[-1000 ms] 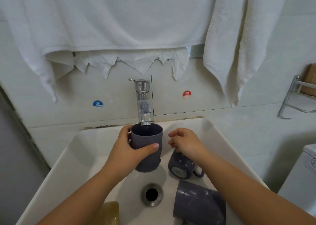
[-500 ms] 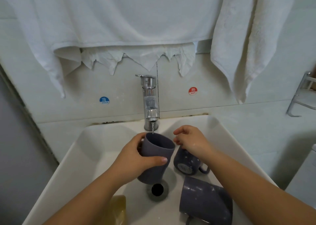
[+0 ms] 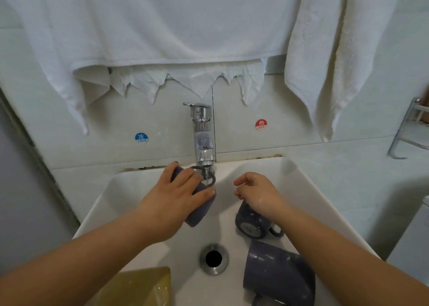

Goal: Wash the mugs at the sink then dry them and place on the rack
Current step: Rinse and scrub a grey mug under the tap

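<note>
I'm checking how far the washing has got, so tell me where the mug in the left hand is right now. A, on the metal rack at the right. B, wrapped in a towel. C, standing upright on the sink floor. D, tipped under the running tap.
D: the left hand grips the mug tilted under the tap, and a thin stream of water falls past its handle.

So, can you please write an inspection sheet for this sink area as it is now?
Surface: white sink, drain open.
Job's things: held mug tilted under running faucet; two mugs in the basin, one under the right hand, one on its side.
Clutter: yellow sponge.
Grippers: left hand grips held mug; right hand loosely curled, holds nothing.
Cables: nothing seen.
Surroundings: white towels, metal rack.
</note>
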